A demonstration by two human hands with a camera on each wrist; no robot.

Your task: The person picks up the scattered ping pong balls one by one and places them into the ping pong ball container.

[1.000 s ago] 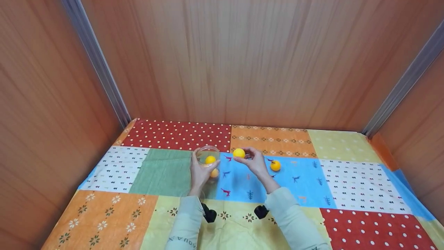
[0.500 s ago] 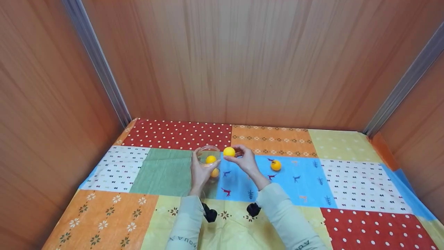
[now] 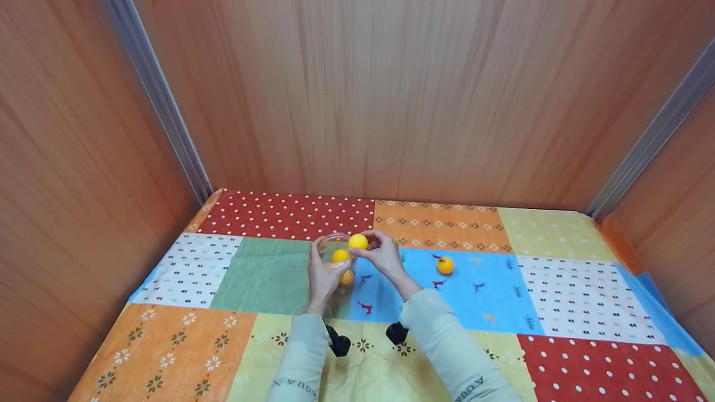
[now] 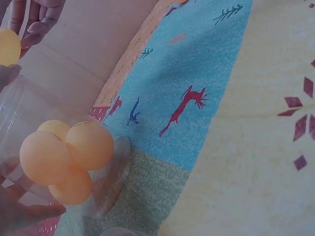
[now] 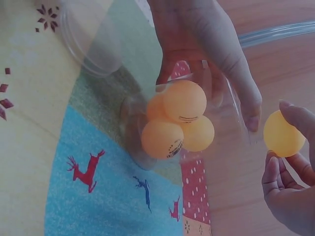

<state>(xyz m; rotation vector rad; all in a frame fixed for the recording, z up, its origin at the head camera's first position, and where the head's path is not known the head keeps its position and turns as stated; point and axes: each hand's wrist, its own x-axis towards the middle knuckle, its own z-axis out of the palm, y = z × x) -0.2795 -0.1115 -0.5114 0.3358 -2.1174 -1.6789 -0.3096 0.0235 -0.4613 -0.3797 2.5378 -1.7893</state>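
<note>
In the head view my left hand grips a clear plastic jar, thumb on the near side and fingers behind. Several orange ping-pong balls lie at the bottom of the jar, as both wrist views show. My right hand pinches another ping-pong ball between thumb and fingers, right at the jar's open rim. That ball looks bright yellow in the head view. One more ping-pong ball rests on the blue patch of cloth, to the right of my right hand.
A patchwork cloth covers the table. A clear round lid lies on it close to my left wrist. Wood-grain panels stand behind and at both sides, with metal posts at the corners.
My right hand has moved left with its ping-pong ball, from over the blue patch to the jar's rim. The left hand and the jar have stayed nearly still.
</note>
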